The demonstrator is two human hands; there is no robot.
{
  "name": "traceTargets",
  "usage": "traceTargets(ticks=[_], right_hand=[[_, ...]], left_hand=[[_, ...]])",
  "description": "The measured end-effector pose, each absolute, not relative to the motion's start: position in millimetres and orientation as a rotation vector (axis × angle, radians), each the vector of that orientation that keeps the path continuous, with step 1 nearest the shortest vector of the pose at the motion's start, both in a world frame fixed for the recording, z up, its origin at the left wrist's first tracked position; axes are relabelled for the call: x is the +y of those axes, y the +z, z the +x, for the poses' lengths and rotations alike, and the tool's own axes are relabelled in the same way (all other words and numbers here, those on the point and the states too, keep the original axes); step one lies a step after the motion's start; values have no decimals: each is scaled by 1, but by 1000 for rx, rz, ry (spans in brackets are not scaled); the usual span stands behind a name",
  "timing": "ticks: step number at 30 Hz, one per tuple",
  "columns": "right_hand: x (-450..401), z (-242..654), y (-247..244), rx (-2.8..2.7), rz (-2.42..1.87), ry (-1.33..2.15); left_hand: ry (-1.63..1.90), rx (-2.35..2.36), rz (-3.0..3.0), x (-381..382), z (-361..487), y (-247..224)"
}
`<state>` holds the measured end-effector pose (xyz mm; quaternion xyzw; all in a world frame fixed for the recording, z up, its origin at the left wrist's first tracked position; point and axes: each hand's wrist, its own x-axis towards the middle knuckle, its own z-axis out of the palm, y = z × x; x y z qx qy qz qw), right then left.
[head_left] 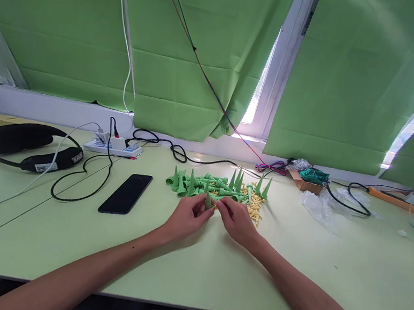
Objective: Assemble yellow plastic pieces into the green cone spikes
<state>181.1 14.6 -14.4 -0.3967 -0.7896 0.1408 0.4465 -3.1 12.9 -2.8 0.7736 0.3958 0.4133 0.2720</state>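
Observation:
My left hand is closed on a green plastic cone with a pointed tip. Close beside it, my right hand pinches a small yellow piece against or next to the cone; whether the two are joined is too small to tell. Just beyond my hands lies a pile of green cones, some standing on their wide ends and others on their sides. Small yellow pieces are heaped at the pile's right, partly behind my right hand.
A black phone lies left of my hands, with a headband-like black device farther left. A power strip and cables run along the back. A cardboard box, clear plastic wrap and an orange tool are at right.

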Motion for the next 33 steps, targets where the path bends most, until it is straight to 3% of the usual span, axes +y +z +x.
traceTargets(ticks=[33], right_hand=[[12,179,-11,-1958,-961,351]], left_hand=[[1098,1065,2071,13,-4,-2]])
